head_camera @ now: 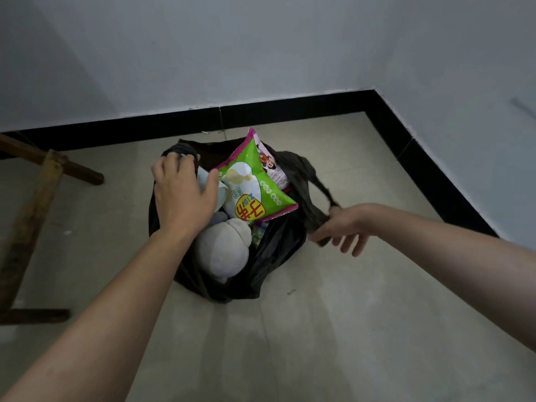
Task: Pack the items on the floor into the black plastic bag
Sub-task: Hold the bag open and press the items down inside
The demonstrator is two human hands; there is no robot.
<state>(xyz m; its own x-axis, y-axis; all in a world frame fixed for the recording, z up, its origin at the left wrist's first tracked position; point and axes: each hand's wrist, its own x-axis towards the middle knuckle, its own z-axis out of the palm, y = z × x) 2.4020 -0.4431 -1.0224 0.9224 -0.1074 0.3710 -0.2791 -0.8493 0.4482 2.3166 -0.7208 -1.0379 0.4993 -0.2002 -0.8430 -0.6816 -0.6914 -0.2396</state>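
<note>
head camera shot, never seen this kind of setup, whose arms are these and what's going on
There is no machine here: the camera sits on a person's head and looks down, so the two arms are the wearer's own. The left hand and right hand each grip the top of a black plastic bag standing on the tiled floor, one on each side. Sticking out of it are a green snack packet and a grey plush toy. A wooden frame stands at the left.
</note>
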